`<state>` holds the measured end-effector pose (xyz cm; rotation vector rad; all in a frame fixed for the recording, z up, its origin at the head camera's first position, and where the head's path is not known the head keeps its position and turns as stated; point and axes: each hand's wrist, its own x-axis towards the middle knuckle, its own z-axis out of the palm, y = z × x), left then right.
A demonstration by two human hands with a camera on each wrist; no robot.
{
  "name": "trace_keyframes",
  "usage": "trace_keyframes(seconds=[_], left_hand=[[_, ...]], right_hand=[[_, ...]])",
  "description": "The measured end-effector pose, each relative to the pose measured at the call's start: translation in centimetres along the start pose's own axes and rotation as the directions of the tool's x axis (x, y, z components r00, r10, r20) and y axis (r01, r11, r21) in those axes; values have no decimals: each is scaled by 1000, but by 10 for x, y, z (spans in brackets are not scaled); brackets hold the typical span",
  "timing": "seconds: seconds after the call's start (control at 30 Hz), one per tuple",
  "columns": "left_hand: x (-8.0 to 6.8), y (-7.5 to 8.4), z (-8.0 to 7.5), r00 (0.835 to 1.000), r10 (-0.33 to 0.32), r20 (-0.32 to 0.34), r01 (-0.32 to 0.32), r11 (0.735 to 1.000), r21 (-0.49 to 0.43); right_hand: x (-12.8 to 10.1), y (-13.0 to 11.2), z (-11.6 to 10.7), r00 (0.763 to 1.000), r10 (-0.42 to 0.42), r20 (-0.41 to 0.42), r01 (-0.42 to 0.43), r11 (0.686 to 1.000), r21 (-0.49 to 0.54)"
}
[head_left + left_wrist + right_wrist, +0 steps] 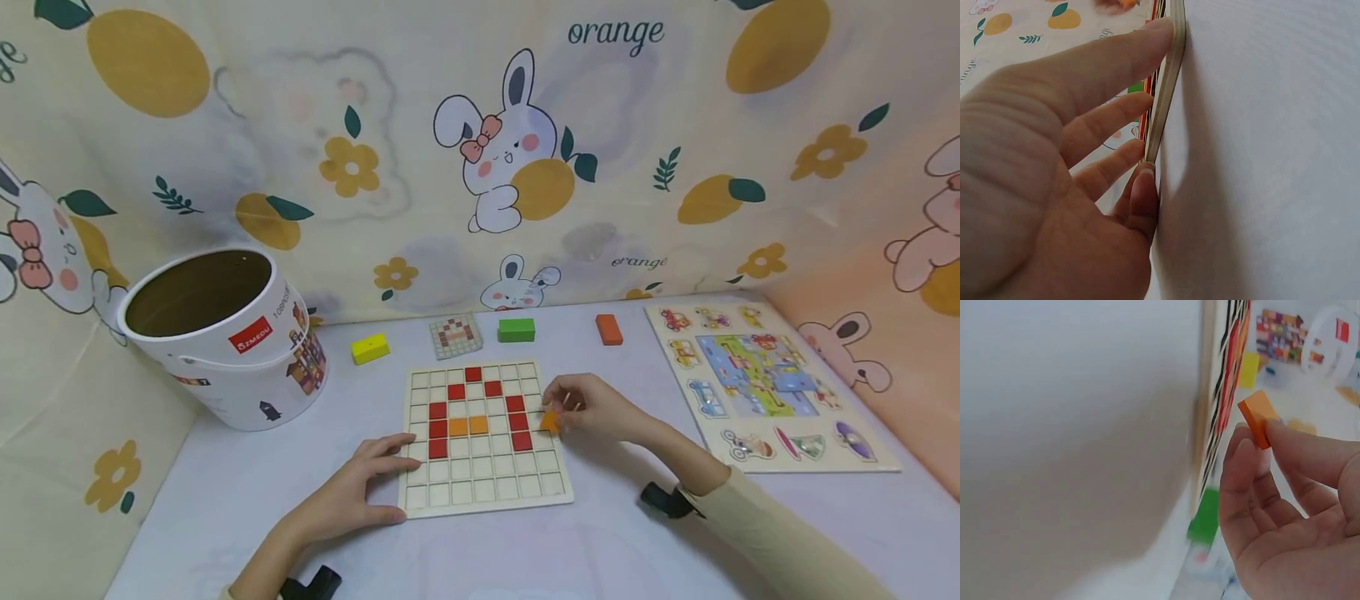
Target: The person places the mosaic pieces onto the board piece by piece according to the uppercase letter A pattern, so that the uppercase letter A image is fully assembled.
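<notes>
A wooden grid board lies on the table. Several red square tiles sit in its cells, forming a peaked outline. Inside that outline, two orange tiles lie side by side. My left hand rests at the board's left edge, thumb near the front corner and fingertips touching the side; the left wrist view shows the thumb along the rim. Over the board's right edge, my right hand pinches another orange tile between thumb and fingers, held tilted above the surface.
Behind the board are a yellow block, a small pattern card, a green block and an orange-red block. A white bucket stands at left. A picture puzzle board lies at right. Printed cloth hangs behind.
</notes>
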<state>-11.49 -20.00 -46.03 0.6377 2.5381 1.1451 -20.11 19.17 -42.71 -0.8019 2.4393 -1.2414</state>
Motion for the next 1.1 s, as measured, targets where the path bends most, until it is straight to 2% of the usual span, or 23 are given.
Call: trace_keyframes(seconds=[0.17,0.3,0.4,0.5,0.67,0.9,1.0,1.1], left_hand=[[0,1,-1,1000,25,1,-25,1000,-3],[1,1,1,999,32,9,-32,999,-9],[2,1,3,1000,30,9,-30,1000,-8],[3,0,3,1000,28,8,-28,1000,-4],[2,0,3,1000,24,10,-24,1000,-19],[2,0,3,1000,14,13,-14,1000,-27],[2,0,4,1000,17,9,-16,1000,-25],[2,0,4,1000,12,7,-12,1000,-23]], right_hand=[[38,-19,20,994,-69,79,71,997,-21],[51,-29,34,995,-38,93,47,994,-96],[53,-31,39,998,2,67,9,987,-159],[52,-31,43,999,4,38,5,971,-240],[49,-35,49,1000,-24,-7,19,915,-403],[41,-36,50,996,-59,-62,23,884,-467],[33,-36,48,990,-95,-109,24,850,-526],[22,-36,45,990,-94,-109,0,759,-651]])
